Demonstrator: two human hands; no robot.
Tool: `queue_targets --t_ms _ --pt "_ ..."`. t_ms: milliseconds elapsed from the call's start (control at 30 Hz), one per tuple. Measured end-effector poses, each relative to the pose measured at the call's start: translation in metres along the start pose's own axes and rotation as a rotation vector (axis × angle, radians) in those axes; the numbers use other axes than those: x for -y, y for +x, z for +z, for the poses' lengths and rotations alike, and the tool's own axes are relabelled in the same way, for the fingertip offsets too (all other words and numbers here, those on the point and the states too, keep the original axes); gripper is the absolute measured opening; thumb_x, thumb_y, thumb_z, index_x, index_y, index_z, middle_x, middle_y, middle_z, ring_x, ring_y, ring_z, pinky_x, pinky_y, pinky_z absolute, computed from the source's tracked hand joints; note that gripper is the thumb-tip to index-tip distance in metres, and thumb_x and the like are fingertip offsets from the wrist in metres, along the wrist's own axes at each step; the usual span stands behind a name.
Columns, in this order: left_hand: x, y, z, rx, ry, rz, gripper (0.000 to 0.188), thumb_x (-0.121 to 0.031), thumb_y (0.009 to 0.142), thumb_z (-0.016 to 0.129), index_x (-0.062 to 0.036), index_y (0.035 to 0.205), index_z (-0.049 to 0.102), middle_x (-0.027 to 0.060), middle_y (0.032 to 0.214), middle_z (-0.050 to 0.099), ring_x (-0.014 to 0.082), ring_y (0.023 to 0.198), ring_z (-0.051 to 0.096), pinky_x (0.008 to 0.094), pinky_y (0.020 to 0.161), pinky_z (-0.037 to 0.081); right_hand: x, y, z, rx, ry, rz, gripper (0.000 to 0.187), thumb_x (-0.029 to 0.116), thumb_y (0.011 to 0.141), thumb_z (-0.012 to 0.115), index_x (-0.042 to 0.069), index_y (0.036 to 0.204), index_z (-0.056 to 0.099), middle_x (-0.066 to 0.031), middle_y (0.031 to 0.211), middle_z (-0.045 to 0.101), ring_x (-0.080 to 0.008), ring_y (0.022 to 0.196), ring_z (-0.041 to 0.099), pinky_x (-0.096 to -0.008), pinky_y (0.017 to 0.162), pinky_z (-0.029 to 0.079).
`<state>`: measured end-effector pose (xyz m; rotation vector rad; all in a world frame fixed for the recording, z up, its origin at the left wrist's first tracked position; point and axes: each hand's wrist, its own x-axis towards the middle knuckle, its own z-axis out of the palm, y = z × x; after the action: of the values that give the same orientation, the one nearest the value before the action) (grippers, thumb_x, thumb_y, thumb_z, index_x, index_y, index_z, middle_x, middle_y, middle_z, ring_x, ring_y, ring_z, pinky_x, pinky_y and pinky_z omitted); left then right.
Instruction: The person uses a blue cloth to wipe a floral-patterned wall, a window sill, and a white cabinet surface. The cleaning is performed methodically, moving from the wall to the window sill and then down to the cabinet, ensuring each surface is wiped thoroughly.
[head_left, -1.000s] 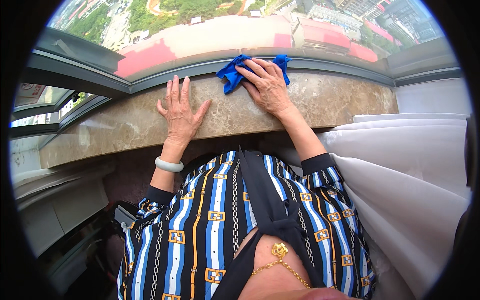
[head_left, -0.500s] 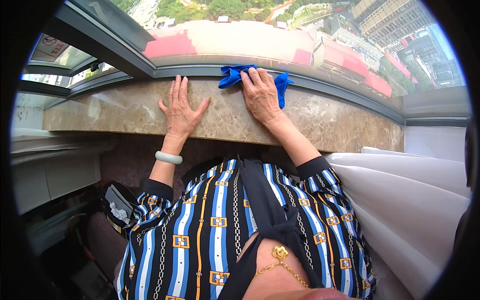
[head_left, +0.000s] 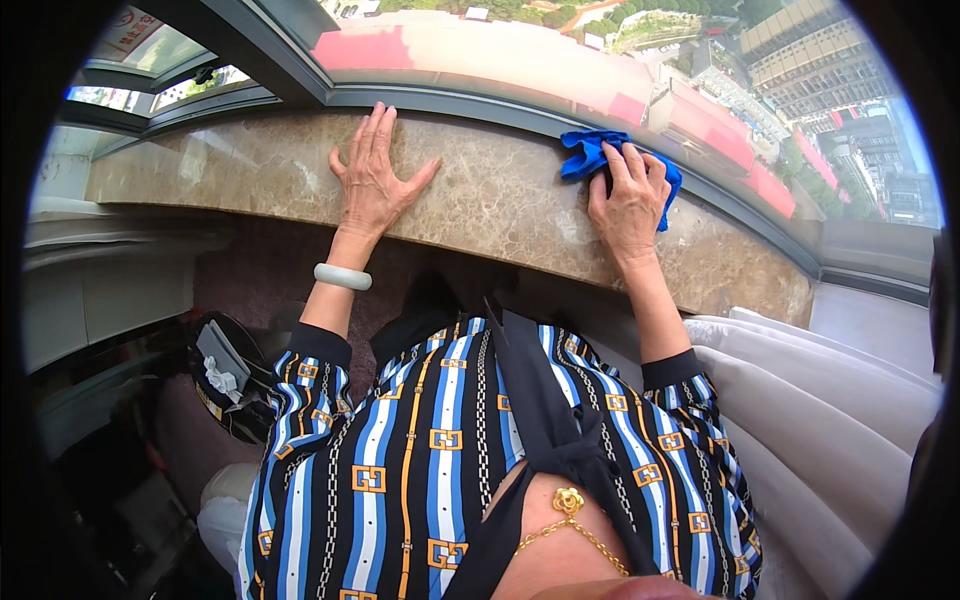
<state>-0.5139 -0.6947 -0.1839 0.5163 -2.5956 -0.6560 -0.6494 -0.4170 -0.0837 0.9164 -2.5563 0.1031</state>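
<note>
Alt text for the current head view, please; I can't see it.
The person's right hand, fingers bent, holds a blue cloth at the grey window frame. The left hand lies spread on the brown marbled sill.

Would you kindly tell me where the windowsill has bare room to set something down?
The stone sill has bare patches between the left hand and right hand, leftward of the left hand along the window frame, and, smaller, between the right hand and the white curtain. It is crowded where the right hand holds the blue cloth by the frame.
</note>
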Motion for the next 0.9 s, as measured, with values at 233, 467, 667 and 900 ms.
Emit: queue_targets --t_ms 233,467,667,900 --pt "-0.016 0.003 -0.002 -0.009 0.077 0.001 0.084 -0.055 0.082 0.069 -0.0150 0.149 0.037 0.0068 0.156 0.035 0.0241 0.142 0.034 0.0610 0.109 0.017 0.088 0.008 0.030 0.043 0.213 -0.142 0.046 0.033 0.089 0.065 0.013 0.130 0.060 -0.0158 0.140 0.045 -0.0346 0.130 0.038 -0.0474 0.104 0.033" --pt "-0.054 -0.002 0.021 0.005 0.075 0.024 0.083 -0.059 0.084 0.065 -0.0128 0.148 0.037 0.0080 0.156 0.034 0.0247 0.143 0.031 0.0617 0.110 0.015 0.045 0.013 0.035 0.008 0.313 -0.198 0.039 0.026 0.088 0.067 0.018 0.126 0.061 -0.0017 0.132 0.057 -0.0230 0.124 0.048 -0.0426 0.103 0.034" --pt "-0.095 0.000 0.034 -0.005 0.026 0.022 0.081 -0.060 0.084 0.063 -0.0120 0.146 0.040 0.0092 0.153 0.037 0.0247 0.143 0.030 0.0631 0.112 0.009 -0.066 -0.017 0.023 -0.146 0.047 0.133 0.039 0.023 0.083 0.071 0.013 0.119 0.063 -0.0053 0.123 0.060 -0.0279 0.116 0.049 -0.0434 0.097 0.037" --pt "-0.114 -0.006 0.036 -0.029 -0.008 0.012 0.078 -0.052 0.084 0.066 -0.0118 0.145 0.040 0.0112 0.152 0.037 0.0262 0.142 0.031 0.0648 0.110 0.011 0.008 0.013 0.044 -0.123 0.129 -0.157 0.032 0.017 0.083 0.067 0.007 0.113 0.061 -0.0093 0.118 0.057 -0.0279 0.112 0.050 -0.0433 0.091 0.036"
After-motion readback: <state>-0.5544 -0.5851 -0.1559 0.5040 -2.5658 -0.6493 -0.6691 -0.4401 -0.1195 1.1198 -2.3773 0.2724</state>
